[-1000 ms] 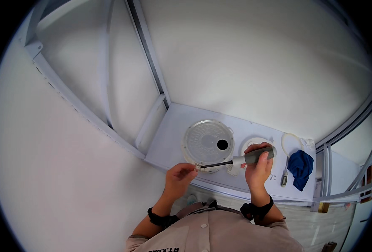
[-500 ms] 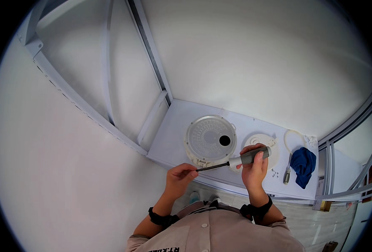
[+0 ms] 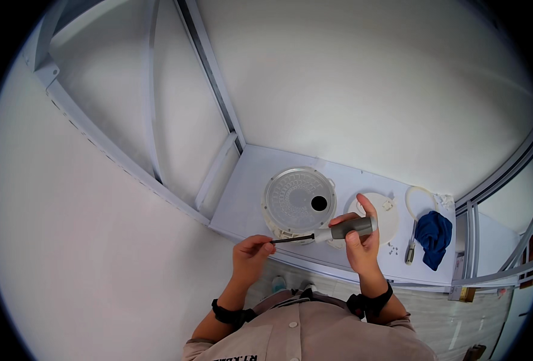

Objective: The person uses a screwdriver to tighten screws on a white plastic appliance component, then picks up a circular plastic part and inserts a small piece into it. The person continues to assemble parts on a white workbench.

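Treat as stiff and probably handle-heavy the long grey-and-white screwdriver (image 3: 323, 235) with dark metal shaft (image 3: 293, 239), held over the pale rectangular table (image 3: 233, 201), clamped by bare right hand (image 3: 362, 249) at its thick handle (image 3: 350, 228), likely the best hold, and pinched near the tip by bare left hand (image 3: 250, 260).

The screwdriver (image 3: 353, 228) has shifted leftward, and one of the right fingers (image 3: 365, 206) has straightened.

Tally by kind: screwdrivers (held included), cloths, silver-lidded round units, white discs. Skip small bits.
Screwdrivers: 2 (held screwdriver, screwdriver on table)
Blue cloth: 1
Silver-lidded round unit: 1
White disc, partly hidden: 1
Total: 5
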`<state>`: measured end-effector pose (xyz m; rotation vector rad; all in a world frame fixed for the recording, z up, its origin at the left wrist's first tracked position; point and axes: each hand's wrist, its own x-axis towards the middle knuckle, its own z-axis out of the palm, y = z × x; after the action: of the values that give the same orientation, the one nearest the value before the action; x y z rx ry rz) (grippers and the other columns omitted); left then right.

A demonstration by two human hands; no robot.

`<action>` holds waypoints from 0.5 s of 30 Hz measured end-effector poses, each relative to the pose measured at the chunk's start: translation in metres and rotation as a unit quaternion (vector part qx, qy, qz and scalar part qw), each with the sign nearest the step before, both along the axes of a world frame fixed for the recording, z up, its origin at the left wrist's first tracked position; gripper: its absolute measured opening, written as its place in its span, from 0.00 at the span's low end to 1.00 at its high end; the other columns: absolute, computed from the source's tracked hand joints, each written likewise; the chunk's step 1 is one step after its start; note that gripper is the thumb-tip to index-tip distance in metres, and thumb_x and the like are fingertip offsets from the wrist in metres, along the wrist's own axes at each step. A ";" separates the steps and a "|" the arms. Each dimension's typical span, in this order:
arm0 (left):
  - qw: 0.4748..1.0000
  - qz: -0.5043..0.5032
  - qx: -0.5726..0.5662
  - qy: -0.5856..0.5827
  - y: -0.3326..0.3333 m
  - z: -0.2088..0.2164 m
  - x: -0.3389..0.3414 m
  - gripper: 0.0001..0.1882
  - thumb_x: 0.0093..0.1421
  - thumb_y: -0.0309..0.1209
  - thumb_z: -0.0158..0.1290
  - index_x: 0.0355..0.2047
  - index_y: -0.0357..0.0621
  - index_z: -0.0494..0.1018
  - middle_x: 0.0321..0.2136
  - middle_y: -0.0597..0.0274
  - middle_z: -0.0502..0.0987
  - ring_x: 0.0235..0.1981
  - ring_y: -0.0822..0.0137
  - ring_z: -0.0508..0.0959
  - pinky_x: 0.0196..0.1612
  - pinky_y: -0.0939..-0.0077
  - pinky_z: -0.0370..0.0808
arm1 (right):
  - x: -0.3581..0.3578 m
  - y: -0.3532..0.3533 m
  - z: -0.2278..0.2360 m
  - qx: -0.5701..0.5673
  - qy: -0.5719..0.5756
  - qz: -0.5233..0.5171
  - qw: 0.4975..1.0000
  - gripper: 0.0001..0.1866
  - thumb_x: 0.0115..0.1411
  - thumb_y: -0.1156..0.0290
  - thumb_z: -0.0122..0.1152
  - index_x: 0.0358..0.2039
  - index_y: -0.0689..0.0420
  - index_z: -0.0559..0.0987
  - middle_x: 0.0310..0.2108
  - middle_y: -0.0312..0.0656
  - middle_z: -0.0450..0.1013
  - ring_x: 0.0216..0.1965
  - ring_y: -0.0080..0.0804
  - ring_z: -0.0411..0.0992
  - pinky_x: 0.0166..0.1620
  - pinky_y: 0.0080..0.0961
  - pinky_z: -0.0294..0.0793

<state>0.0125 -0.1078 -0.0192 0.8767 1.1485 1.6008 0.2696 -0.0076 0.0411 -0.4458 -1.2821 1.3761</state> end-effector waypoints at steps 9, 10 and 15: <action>0.959 -0.020 0.001 0.282 0.014 0.028 0.012 0.07 0.63 0.24 0.64 0.42 0.38 0.83 0.35 0.59 0.85 0.35 0.68 0.83 0.39 0.74 0.80 | -0.003 0.005 0.021 0.016 0.029 -0.056 0.998 0.46 0.65 0.74 0.69 0.75 0.51 0.50 0.54 0.53 0.75 0.51 0.43 0.79 0.57 0.43 0.79; 0.935 -0.023 -0.013 0.352 0.017 0.033 0.015 0.08 0.63 0.24 0.65 0.42 0.39 0.83 0.36 0.58 0.85 0.35 0.67 0.84 0.38 0.74 0.80 | -0.002 0.006 0.023 0.026 0.024 -0.052 0.998 0.44 0.65 0.75 0.68 0.74 0.51 0.51 0.54 0.53 0.75 0.51 0.43 0.79 0.57 0.43 0.79; 0.891 0.051 0.069 0.446 0.034 0.030 0.024 0.07 0.59 0.26 0.67 0.38 0.43 0.84 0.33 0.59 0.83 0.32 0.60 0.81 0.34 0.70 0.79 | -0.005 0.009 0.034 0.111 -0.033 -0.028 0.993 0.40 0.64 0.79 0.68 0.71 0.54 0.59 0.53 0.53 0.75 0.52 0.44 0.79 0.56 0.42 0.79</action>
<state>0.0360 -0.0736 0.0107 1.7767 1.7266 1.3737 0.2649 0.0017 0.0752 -0.3730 -1.4489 1.1648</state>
